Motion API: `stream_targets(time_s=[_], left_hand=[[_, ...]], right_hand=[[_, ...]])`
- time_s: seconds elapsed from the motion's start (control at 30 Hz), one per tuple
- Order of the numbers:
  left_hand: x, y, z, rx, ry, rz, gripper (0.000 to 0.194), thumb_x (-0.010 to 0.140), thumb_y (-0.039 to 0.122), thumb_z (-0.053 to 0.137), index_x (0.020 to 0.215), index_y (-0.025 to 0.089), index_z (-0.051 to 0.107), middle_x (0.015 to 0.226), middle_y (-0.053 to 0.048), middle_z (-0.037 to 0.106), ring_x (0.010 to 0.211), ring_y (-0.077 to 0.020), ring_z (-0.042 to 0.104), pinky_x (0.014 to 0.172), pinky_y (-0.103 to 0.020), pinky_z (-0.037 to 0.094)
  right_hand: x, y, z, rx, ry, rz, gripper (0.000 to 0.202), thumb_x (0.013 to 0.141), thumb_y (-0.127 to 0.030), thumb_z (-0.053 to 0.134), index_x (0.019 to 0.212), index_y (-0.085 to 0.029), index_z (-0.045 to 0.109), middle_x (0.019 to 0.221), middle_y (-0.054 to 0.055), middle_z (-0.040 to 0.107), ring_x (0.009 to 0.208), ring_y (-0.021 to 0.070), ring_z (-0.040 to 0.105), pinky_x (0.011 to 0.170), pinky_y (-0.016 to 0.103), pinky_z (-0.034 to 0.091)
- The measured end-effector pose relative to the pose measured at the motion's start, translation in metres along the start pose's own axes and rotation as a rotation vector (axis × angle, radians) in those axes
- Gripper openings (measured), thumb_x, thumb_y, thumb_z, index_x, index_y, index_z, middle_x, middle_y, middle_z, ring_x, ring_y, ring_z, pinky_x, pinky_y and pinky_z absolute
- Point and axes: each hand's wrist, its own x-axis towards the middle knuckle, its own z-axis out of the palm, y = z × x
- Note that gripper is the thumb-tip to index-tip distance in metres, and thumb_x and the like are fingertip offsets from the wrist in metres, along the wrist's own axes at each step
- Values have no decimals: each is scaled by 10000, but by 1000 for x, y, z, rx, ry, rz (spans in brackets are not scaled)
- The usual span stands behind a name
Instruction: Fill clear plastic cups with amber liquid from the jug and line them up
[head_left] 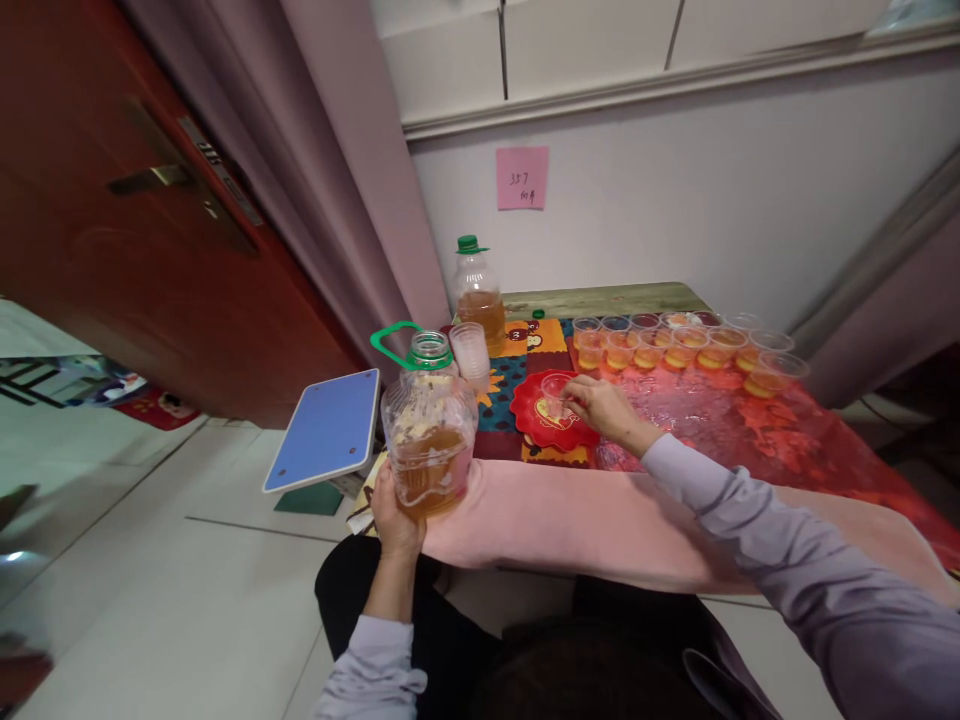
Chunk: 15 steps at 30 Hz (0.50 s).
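Observation:
My left hand (396,512) is wrapped around the lower left side of a large clear plastic jug (431,450), partly filled with amber liquid. The jug has a green handle ring, and its mouth is uncapped. In the fingers of my right hand (602,405) is a clear plastic cup (555,393), held over a red scalloped plate (526,424). Whether the cup rests on the plate I cannot tell. Just behind the jug stands a stack of clear plastic cups (470,352).
A second jug (480,310) with a green cap stands at the back. Several cups of amber liquid (664,350) line the table's right side. A pink towel (570,510) covers the front edge. A blue board (326,430) is at the left, near a red door (150,240).

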Motion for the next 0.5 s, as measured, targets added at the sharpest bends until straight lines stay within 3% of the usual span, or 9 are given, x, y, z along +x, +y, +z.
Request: stream_targets(time_s=[0.13, 0.27, 0.33, 0.4, 0.5], left_hand=[[-1, 2, 2, -2, 3, -5, 556, 792, 672, 841, 1090, 204, 807, 1024, -40, 836, 927, -213, 774, 908, -365, 614], [-1, 4, 2, 2, -9, -19, 570, 793, 676, 838, 1110, 202, 816, 1061, -51, 841, 973, -228, 780, 940, -381, 614], [-2, 4, 1, 7, -12, -20, 570, 804, 675, 831, 1126, 205, 812, 1064, -48, 839, 981, -233, 781, 949, -386, 610], [-2, 4, 0, 14, -13, -20, 557, 816, 673, 825, 1128, 212, 807, 1050, -40, 837, 967, -234, 782, 944, -390, 609], [-4, 5, -2, 25, -10, -35, 546, 817, 672, 829, 1114, 215, 802, 1043, -36, 838, 954, -232, 781, 931, -391, 609]], right_hand=[[-5, -1, 4, -4, 18, 30, 294, 1062, -226, 661, 1319, -192, 799, 1378, 177, 788, 1060, 304, 798, 907, 405, 602], [-14, -15, -3, 75, 233, 41, 478, 1038, -394, 732, 1472, -196, 720, 1565, 210, 678, 1244, 374, 757, 1026, 504, 621], [-16, -34, -5, 226, 375, 31, 494, 1029, -456, 738, 1450, -196, 724, 1536, 209, 690, 1304, 377, 728, 1089, 519, 607], [-13, -60, -2, 462, 439, 22, 486, 1009, -505, 758, 1403, -222, 737, 1431, 184, 743, 1243, 346, 748, 1095, 503, 610], [1, -106, 14, 902, 334, 24, 593, 940, -631, 807, 1394, -259, 719, 1364, 149, 767, 1141, 311, 778, 1043, 488, 635]])
